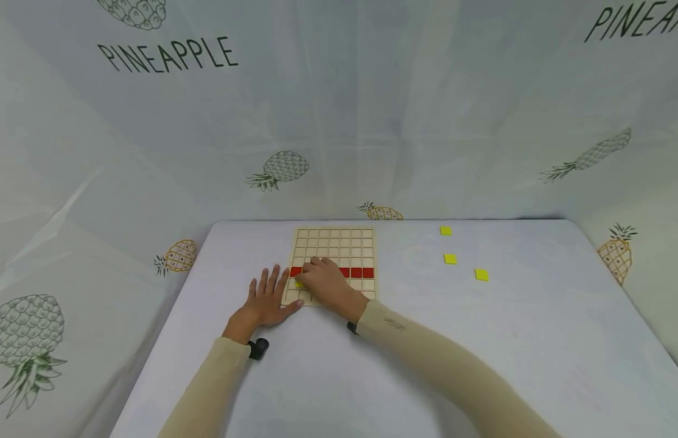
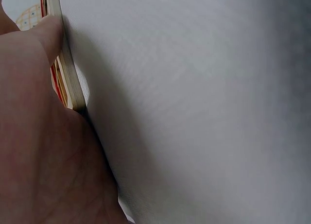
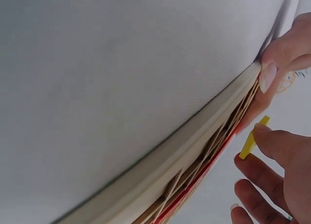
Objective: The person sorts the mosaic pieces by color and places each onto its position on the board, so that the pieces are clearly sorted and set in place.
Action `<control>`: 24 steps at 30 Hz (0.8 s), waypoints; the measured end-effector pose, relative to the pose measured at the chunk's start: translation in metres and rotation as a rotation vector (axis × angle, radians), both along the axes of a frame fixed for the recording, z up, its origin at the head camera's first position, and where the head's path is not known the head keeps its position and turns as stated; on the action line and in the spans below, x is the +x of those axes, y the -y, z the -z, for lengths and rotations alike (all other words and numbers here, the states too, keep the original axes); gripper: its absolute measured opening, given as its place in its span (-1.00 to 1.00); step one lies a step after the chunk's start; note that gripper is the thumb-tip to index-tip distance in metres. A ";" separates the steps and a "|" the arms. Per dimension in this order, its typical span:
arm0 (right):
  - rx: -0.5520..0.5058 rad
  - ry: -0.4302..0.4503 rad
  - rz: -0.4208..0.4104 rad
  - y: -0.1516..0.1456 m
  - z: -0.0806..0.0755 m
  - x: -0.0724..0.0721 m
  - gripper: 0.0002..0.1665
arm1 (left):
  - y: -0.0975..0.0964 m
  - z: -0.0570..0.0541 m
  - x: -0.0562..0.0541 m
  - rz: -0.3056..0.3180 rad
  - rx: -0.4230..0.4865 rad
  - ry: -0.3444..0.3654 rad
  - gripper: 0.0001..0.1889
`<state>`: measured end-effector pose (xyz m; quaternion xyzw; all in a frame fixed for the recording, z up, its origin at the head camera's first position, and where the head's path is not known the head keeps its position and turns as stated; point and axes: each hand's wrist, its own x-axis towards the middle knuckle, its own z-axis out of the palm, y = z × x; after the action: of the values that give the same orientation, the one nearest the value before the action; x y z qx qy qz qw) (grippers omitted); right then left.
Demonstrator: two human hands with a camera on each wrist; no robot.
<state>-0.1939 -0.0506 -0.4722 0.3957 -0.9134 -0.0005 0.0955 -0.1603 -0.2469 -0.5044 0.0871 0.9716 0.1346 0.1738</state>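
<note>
A wooden grid board (image 1: 333, 243) lies on the white table, with a row of red tiles (image 1: 356, 272) across it, partly covered by my right hand. My right hand (image 1: 329, 285) pinches a yellow square tile (image 3: 251, 142) between thumb and index finger, above the board's left part, just on the near side of the red row. My left hand (image 1: 266, 303) is spread with straight fingers at the board's near left corner, its thumb touching the board's edge. In the left wrist view the board's side (image 2: 73, 88) shows beside the left thumb.
Three loose yellow tiles (image 1: 445, 231) (image 1: 450, 259) (image 1: 481, 275) lie on the white table (image 1: 536, 340) to the right of the board. Behind the table hangs a pale cloth (image 1: 339, 109) printed with pineapples.
</note>
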 end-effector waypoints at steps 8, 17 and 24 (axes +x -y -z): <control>0.043 0.011 0.021 0.014 0.000 -0.002 -0.71 | 0.002 0.006 -0.004 -0.002 -0.022 -0.002 0.08; 0.084 0.034 0.044 0.024 0.000 -0.004 -0.66 | 0.000 0.006 -0.007 0.000 -0.047 0.014 0.04; 0.090 0.045 0.042 0.028 0.001 -0.004 -0.63 | 0.000 0.007 -0.006 -0.002 -0.065 -0.001 0.04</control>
<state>-0.1976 -0.0782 -0.4729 0.3802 -0.9225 -0.0349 0.0571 -0.1666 -0.2473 -0.5118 0.0804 0.9756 0.1032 0.1761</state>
